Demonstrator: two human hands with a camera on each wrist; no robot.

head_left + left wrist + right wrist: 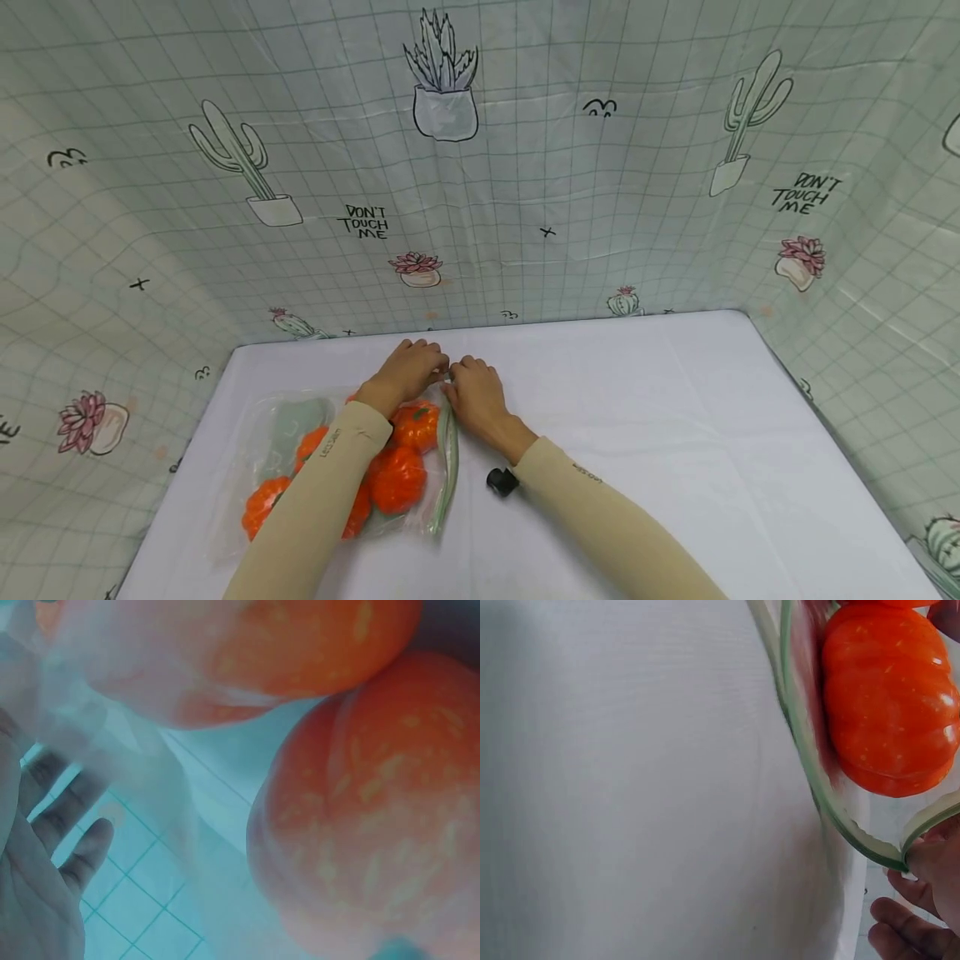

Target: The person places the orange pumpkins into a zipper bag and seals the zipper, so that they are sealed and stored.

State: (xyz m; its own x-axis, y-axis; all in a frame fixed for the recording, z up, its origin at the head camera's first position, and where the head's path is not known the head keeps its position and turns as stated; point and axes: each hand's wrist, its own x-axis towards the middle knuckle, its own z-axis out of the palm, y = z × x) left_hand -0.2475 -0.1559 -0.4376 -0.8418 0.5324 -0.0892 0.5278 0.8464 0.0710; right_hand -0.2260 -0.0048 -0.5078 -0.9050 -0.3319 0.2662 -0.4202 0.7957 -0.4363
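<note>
A clear zip bag (pixel 281 433) with a green zip strip (pixel 450 467) lies on the left half of the table. Several orange pumpkins (pixel 397 479) are inside it; up close one looks glossy and ribbed (pixel 891 697). At the strip's far end my left hand (pixel 408 371) and right hand (pixel 480 396) meet, fingertips nearly touching. The right thumb and a finger pinch the strip where it bends, in the right wrist view. My left hand holds the bag's far corner; its other fingers (pixel 71 817) are loosely spread, while thumb and index are hidden behind hazy plastic.
White cloth covers the table (pixel 637 433), its far edge meeting a grid-patterned curtain (pixel 525 167) printed with cacti. A black wrist camera (pixel 501 482) sits under the right forearm. Both sleeved forearms cross the near part of the table, the left one over the bag.
</note>
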